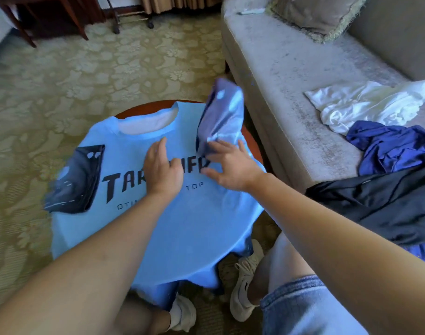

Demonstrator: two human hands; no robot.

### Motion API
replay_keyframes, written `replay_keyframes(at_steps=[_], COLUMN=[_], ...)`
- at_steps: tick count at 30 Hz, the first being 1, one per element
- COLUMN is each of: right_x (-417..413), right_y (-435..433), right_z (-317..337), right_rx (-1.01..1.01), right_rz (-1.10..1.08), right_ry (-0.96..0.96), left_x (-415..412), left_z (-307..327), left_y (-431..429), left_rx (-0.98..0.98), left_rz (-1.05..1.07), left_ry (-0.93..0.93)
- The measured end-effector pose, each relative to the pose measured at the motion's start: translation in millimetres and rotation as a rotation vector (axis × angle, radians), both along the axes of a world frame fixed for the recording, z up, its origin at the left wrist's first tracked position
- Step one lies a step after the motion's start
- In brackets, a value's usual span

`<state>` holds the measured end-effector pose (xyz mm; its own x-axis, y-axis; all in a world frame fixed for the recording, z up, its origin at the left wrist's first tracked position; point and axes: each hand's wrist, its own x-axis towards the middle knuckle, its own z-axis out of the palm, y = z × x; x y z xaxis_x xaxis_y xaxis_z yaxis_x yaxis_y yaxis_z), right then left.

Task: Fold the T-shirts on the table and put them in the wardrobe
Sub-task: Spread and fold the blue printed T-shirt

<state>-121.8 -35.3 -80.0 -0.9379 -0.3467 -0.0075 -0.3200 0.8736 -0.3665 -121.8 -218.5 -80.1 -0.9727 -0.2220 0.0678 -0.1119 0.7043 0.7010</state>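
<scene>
A light blue T-shirt (163,228) is spread face up over the round table (251,139). The left hand (162,169) is pressed flat and open on its chest print. Just right of it, the right hand (230,166) is closed on the dark sleeve (222,117), which is lifted above the fingers.
</scene>
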Motion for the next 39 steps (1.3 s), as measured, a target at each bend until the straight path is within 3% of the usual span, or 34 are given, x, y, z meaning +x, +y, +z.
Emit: replay_keyframes(at_steps=[4,7,12,18,24,29,32,36,39], right_x=[13,10,0,-17,-6,20,17,12,3], right_y=[-23,-30,-46,-56,-46,-28,-35,-56,-59], right_z=[-7,-7,-20,-34,-17,-15,-11,-29,-43], right_rx=[-0.029,0.011,0.176,0.141,-0.147,-0.085,-0.079,0.234,0.28], right_rz=[-0.062,-0.144,-0.151,-0.223,-0.264,-0.222,-0.228,-0.22,-0.308], right_ry=[0.171,0.211,0.113,0.236,0.326,0.227,0.274,-0.054,-0.107], left_x=[12,23,37,41,42,45,44,44,40], left_z=[1,-6,-28,-39,-37,-36,-36,-36,-37], left_y=[-78,-119,-141,-140,-140,-138,-138,-139,-139], left_rx=[-0.383,-0.531,-0.568,-0.576,-0.567,-0.559,-0.554,-0.581,-0.591], left_rz=[0.007,0.03,0.076,0.112,0.112,0.118,0.123,0.127,0.122], left_ry=[-0.083,-0.246,-0.448,-0.347,-0.339,-0.318,-0.313,-0.334,-0.357])
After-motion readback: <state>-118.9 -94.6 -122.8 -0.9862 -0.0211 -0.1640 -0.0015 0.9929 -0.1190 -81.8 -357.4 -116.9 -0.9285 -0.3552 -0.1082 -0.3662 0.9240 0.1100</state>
